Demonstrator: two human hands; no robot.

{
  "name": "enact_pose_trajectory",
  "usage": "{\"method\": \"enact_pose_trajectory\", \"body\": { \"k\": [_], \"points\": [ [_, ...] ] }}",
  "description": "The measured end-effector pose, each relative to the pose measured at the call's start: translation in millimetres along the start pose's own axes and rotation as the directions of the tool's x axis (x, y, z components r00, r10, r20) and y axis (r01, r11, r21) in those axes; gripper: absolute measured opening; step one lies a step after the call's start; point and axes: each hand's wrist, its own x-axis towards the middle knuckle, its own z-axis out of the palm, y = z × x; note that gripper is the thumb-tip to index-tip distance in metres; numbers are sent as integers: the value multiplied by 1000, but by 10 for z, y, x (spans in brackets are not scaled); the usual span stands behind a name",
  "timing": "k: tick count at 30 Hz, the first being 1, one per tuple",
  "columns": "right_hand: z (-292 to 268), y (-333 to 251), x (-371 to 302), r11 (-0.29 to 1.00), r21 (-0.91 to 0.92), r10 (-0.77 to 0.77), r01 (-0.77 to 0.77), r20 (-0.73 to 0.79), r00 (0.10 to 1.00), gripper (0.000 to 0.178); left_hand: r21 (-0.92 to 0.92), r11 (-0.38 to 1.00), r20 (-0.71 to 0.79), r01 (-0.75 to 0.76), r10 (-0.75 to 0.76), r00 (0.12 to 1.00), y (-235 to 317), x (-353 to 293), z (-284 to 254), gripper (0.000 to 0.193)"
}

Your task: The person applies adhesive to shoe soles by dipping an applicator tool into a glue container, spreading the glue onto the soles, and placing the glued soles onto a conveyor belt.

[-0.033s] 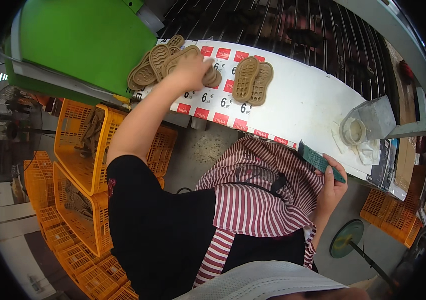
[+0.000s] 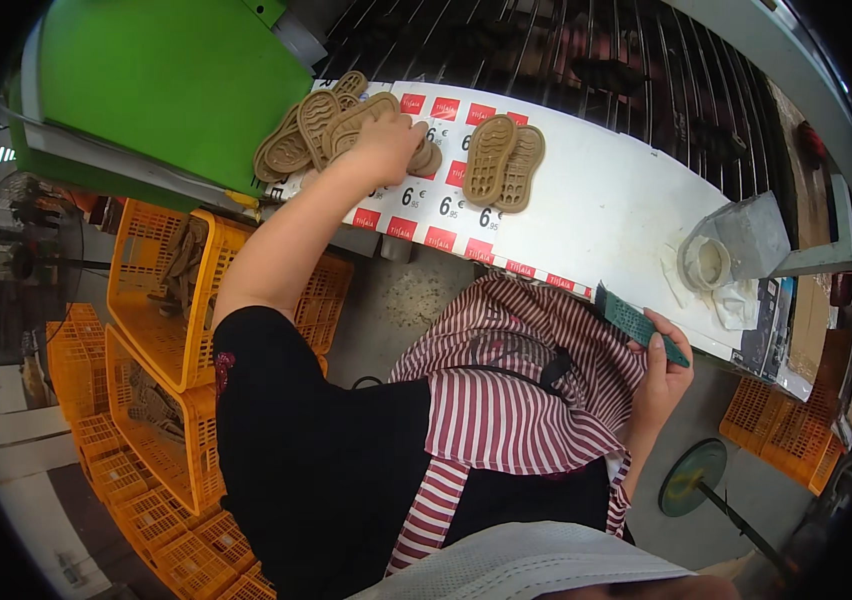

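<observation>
My left hand [image 2: 386, 150] reaches into a loose pile of tan shoe soles [image 2: 318, 125] at the table's left end. Its fingers are bent down around a sole [image 2: 427, 158], part of which is hidden under the hand. Two more soles [image 2: 491, 165] lie to the right, one overlapping the other, patterned faces up. Close to the table's front edge, my right hand [image 2: 661, 370] grips a green brush [image 2: 628, 317] with dark bristles pointing toward the table.
A white table [image 2: 606, 200] carries a printed sheet under the soles. On its right stands a small pot [image 2: 708, 263] beside a clear plastic guard [image 2: 758, 232]. Metal rollers [image 2: 536, 50] run behind. A green machine cover [image 2: 161, 95] and stacked orange crates [image 2: 161, 300] are on the left.
My left hand has shifted slightly, its fingers drawing back and curling over the soles. My right hand and the brush stay almost where they were.
</observation>
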Motion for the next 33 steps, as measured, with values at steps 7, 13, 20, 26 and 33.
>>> {"method": "enact_pose_trajectory", "body": {
  "k": [7, 13, 20, 26, 33],
  "points": [
    [-12, 59, -84, 1000, -15, 24, -25, -30, 999, 20, 93, 995, 194, 35, -53, 980, 51, 208, -22, 57],
    [-11, 47, -69, 999, -12, 36, -36, 0, 999, 22, -21, 997, 52, -73, 74, 996, -4, 115, 70, 54],
    [-84, 89, -7, 1000, -5, 24, -24, 14, 1000, 20, -236, 944, -204, -231, 184, 961, 31, -259, -343, 58],
    [51, 0, -95, 999, -10, 36, -36, -2, 999, 21, -170, 829, -249, -533, 487, 837, 182, -445, -597, 54],
    [264, -104, -77, 997, -49, 60, -59, 24, 998, 20, -105, 702, -331, -705, 643, 690, 213, -627, -582, 47]
  ]
}}
